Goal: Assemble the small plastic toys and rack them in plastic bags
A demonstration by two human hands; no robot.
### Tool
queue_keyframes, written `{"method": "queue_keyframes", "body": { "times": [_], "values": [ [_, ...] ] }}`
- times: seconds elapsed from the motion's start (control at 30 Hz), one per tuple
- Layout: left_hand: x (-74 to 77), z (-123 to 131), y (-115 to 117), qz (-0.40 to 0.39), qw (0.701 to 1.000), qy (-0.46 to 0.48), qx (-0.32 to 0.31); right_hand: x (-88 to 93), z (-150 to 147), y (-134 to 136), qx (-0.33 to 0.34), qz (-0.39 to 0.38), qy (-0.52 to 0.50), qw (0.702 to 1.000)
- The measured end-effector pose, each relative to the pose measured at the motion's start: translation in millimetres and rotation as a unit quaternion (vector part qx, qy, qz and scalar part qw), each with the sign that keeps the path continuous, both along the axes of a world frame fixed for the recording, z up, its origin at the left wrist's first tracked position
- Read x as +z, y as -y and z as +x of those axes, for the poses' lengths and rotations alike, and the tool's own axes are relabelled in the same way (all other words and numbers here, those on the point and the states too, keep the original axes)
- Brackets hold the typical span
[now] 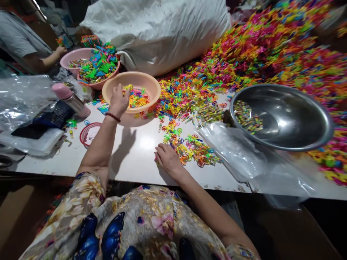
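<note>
Apparently in hand: moving small pieces into a bowl. Left hand [119, 99] over the round peach-coloured plastic bowl [153, 88], fingers bent beside a small yellow plastic piece [128, 87] above the bowl's contents; pinched or loose, impossible to tell. Right hand [170, 159] palm down at the flat white tabletop [145, 139], fingers curled, grip hidden, just beside loose multicoloured plastic pieces [200, 150]. Probably called for next: opening the left fingers inside the rim.

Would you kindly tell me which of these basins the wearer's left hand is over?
The peach basin: the left hand reaches over its rim, not over the pink basin, the salmon basin or the steel bowl.
</note>
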State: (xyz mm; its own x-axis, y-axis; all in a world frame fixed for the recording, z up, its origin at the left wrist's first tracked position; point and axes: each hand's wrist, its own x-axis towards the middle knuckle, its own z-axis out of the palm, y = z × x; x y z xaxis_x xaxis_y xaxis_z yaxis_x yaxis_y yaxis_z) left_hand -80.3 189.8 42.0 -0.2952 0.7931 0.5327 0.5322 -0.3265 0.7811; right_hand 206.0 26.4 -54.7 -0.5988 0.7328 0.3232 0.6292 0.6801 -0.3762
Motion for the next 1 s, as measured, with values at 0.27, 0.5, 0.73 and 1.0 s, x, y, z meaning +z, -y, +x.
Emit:
{"method": "queue_keyframes", "body": {
  "times": [0.27,0.5,0.73,1.0],
  "values": [
    [-92.3,86,21,-0.199,0.963,-0.167,-0.075,1.3,-30,-99,-0.103,-0.005,0.146,0.984],
    [-114.0,91,14,-0.227,0.929,-0.282,-0.08,-17.1,-42,-119,-0.088,-0.037,0.191,0.977],
    [-104.1,90,55,-0.292,0.94,0.132,-0.118,-12.4,-20,-97,-0.141,-0.168,-0.122,0.968],
    [-74.0,99,144,-0.336,0.721,0.537,-0.282,-7.1,3,-34,-0.101,-0.336,-0.372,0.859]
  ]
}}
